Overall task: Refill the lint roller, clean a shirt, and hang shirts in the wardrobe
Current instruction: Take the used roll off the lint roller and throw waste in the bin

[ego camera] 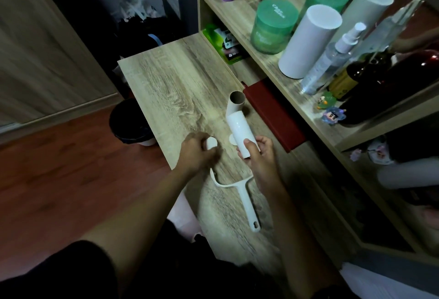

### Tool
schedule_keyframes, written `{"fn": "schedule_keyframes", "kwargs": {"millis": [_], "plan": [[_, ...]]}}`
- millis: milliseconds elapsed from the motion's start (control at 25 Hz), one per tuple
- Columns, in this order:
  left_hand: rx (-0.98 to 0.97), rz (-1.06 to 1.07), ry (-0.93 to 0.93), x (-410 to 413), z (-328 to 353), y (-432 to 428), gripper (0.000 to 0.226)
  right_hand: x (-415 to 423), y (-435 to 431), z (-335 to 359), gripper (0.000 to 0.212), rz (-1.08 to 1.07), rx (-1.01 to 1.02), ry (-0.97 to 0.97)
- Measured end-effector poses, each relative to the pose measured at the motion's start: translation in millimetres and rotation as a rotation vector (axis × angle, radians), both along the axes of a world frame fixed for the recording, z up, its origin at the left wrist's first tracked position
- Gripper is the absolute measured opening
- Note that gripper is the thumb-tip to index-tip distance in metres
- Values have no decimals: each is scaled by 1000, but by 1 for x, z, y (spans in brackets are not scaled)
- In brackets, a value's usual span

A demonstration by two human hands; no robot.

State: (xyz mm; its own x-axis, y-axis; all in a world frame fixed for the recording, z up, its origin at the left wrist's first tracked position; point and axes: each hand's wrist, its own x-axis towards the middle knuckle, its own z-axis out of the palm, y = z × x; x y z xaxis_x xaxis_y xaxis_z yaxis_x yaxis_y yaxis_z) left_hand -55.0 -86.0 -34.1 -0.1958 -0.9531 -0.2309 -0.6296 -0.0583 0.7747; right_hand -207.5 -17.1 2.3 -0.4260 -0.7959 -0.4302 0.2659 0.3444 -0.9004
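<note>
My right hand (259, 153) grips a fresh white lint roll (240, 130) near its lower end and holds it tilted above the wooden table (171, 89). My left hand (197, 151) is closed around a small white end cap (211, 143). A second white cap (231, 138) lies on the table, partly hidden behind the roll. An empty brown cardboard core (235, 104) lies just beyond the roll. The white lint roller handle (247, 203), with its forked frame bare, lies flat on the table below my hands.
A dark red book (273, 113) lies to the right of the roll. The shelf (292, 94) on the right carries green jars (273, 25), white cylinders (308, 39), bottles and small figures. A black bin (130, 120) stands on the floor to the left of the table.
</note>
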Motion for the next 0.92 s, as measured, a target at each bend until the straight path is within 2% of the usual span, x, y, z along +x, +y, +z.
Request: {"fn": "schedule_keyframes", "kwargs": {"millis": [80,160,280,400,480,640,920], "plan": [[-114,-195,-170,0,-5,-3,44,0,0,-2,37,27,9,-12],[-172,-281,-212,0,-9,-5,43,1,-1,-2,41,39,12,-22],[-238,-289,-207,1,-13,0,42,5,-1,0,40,25,16,5],[-189,-259,-187,2,-12,4,53,9,0,5,38,11,7,26],[-157,-217,-138,9,-8,4,56,12,0,9,41,14,-11,42],[-214,-32,-50,39,17,-3,45,37,-6,20,53,78,-47,188],[-261,299,-98,152,36,-38,37,145,-53,29,23,228,-153,143]]}}
